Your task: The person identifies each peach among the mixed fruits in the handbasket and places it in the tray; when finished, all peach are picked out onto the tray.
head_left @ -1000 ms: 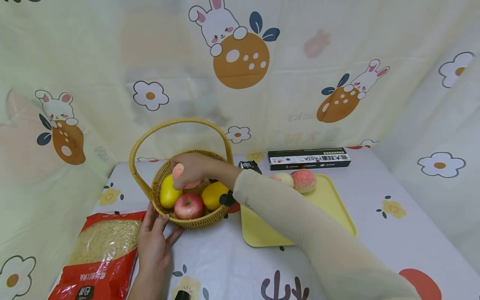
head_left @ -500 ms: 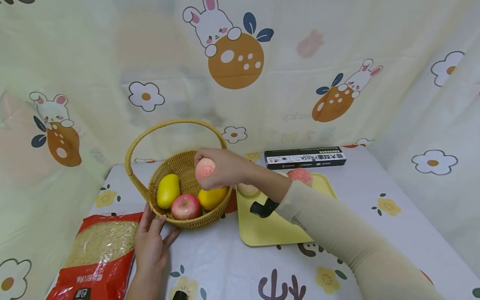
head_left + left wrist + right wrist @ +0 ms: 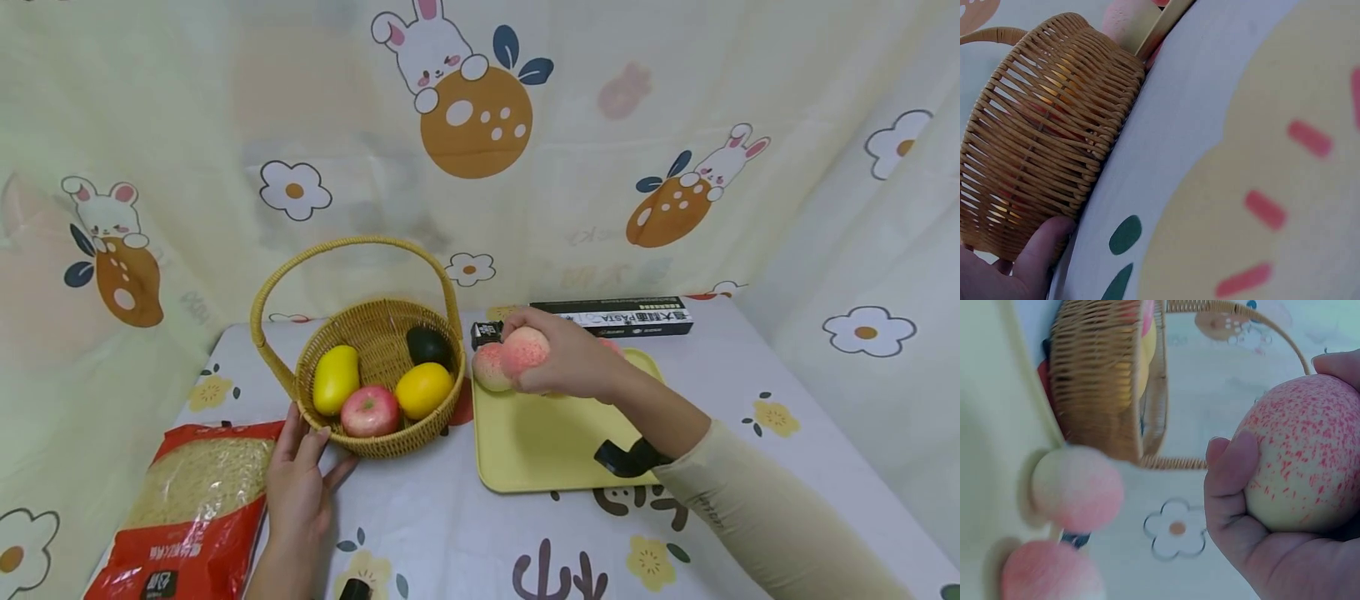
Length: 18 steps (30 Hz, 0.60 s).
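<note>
A speckled pink-and-cream peach [image 3: 527, 352] is gripped by my right hand [image 3: 570, 358], above the back of the yellow tray [image 3: 547, 442]. My fingers and thumb wrap the peach, as the right wrist view also shows. Another peach [image 3: 491, 367] lies on the tray beside it; a further pink one [image 3: 1054, 572] shows in the right wrist view. My left hand [image 3: 300, 492] touches the outer wall of the wicker basket [image 3: 390, 447], thumb [image 3: 1044, 247] low and fingers near the rim. Inside are a mango [image 3: 336, 380], an apple [image 3: 371, 411], a lemon-like yellow fruit [image 3: 423, 390] and a dark avocado [image 3: 429, 347].
The basket's tall arched handle [image 3: 352, 242] stands upright. A red bag of pale grains [image 3: 187, 508] lies left of my left hand. Behind the tray are a black-and-white pasta box [image 3: 645, 317] and a small black packet [image 3: 486, 334]. A patterned curtain [image 3: 600, 167] closes the back.
My right hand has lifted the peach out of the basket and carried it right to above the tray. The avocado has come into view. My left hand stays at the basket.
</note>
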Each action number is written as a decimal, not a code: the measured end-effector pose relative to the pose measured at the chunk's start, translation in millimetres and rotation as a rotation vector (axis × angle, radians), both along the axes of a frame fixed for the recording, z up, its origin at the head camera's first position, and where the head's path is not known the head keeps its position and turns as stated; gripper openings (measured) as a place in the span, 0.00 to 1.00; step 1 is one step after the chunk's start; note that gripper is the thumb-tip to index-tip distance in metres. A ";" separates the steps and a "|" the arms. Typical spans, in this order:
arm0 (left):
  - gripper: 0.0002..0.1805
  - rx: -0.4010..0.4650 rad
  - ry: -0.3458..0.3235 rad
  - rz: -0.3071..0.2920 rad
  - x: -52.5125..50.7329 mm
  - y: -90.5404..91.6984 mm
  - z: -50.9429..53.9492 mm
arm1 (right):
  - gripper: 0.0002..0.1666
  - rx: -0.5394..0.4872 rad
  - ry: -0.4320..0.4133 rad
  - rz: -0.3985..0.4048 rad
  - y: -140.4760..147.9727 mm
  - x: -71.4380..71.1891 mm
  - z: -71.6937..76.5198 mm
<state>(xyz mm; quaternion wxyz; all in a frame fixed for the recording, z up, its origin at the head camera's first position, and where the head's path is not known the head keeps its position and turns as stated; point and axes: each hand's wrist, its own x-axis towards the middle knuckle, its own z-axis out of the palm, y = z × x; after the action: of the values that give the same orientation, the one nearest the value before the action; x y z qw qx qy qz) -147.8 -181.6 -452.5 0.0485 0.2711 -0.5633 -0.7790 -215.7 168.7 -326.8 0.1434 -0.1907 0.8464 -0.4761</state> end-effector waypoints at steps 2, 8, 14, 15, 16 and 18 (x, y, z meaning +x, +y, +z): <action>0.37 -0.003 0.001 0.000 0.0 0.0 0.1 | 0.27 0.009 0.000 -0.015 11.3 3.3 -3.0; 0.37 -0.014 0.006 -0.002 -0.2 -0.1 1.7 | 0.27 0.032 0.011 -0.052 31.9 10.4 -14.9; 0.37 -0.015 0.008 -0.006 0.8 0.3 3.1 | 0.28 0.013 -0.040 -0.027 28.2 14.4 -38.3; 0.37 -0.015 0.006 -0.006 1.0 0.5 3.2 | 0.28 0.013 -0.049 -0.022 25.9 15.1 -42.6; 0.37 -0.016 0.003 -0.006 1.4 0.7 3.4 | 0.29 0.015 -0.058 -0.018 23.1 15.8 -46.9; 0.37 -0.017 -0.002 -0.006 1.9 1.2 3.6 | 0.29 0.023 -0.079 -0.012 17.1 17.3 -55.3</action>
<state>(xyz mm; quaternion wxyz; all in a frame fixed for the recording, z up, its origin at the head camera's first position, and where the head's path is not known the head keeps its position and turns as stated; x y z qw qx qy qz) -145.9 -180.4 -448.9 0.0480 0.2695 -0.5709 -0.7740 -198.4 185.8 -382.1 0.1759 -0.1651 0.8467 -0.4742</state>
